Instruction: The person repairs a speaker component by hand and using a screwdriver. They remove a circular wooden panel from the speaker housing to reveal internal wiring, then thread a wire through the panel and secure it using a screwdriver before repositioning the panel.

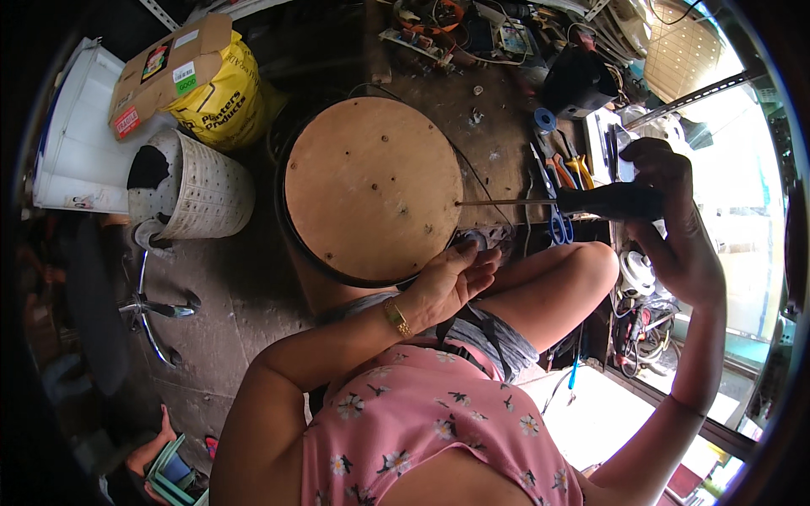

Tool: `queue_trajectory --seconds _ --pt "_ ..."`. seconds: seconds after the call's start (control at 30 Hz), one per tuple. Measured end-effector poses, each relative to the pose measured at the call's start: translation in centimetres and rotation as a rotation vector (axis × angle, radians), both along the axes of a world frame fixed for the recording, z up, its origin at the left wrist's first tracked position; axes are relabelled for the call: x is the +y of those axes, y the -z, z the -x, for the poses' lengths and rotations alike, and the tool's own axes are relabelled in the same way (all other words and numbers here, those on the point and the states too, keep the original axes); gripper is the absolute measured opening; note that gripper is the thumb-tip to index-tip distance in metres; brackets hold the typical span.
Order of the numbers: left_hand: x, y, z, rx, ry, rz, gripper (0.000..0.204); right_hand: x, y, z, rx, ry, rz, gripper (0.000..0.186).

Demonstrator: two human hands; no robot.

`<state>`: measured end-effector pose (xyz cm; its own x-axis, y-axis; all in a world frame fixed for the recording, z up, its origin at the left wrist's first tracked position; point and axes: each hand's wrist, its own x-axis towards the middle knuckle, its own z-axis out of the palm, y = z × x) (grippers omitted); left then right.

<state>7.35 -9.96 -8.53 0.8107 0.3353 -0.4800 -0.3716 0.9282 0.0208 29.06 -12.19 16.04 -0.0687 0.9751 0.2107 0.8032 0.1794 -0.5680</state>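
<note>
A round tan wooden board (363,181) with a dark rim and several small screws or holes in its face lies before me, close to my lap. My right hand (671,211) is wrapped round the black handle of a long screwdriver (599,202). Its thin shaft points left, and the tip meets the board near its right edge. By the board's lower right rim is my left hand (451,282), palm partly up, fingers loosely bent and apart. The thumb lies at or very near the rim; whether it presses there I cannot tell.
Scissors (559,221), orange- and yellow-handled pliers (578,171) and a blue spool (545,120) lie right of the board. Electronic parts and wires (439,38) crowd the back. On the left stand a perforated white bin (207,185), a yellow bag (228,101) and a cardboard box (164,63).
</note>
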Motion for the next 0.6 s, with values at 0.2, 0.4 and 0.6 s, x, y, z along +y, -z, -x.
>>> queue_trajectory --seconds 0.2,0.4,0.6 --pt "-0.8 2.9 0.2 -0.216 -0.015 0.141 0.010 0.9 -0.4 0.3 -0.404 0.211 0.179 0.035" --pt "-0.8 1.4 0.1 -0.024 -0.016 0.132 0.011 0.1 -0.7 0.7 -0.271 0.075 0.132 0.040" --pt "-0.5 0.6 0.2 -0.056 -0.028 0.143 0.014 -0.1 -0.4 0.5 -0.167 0.062 0.082 0.041"
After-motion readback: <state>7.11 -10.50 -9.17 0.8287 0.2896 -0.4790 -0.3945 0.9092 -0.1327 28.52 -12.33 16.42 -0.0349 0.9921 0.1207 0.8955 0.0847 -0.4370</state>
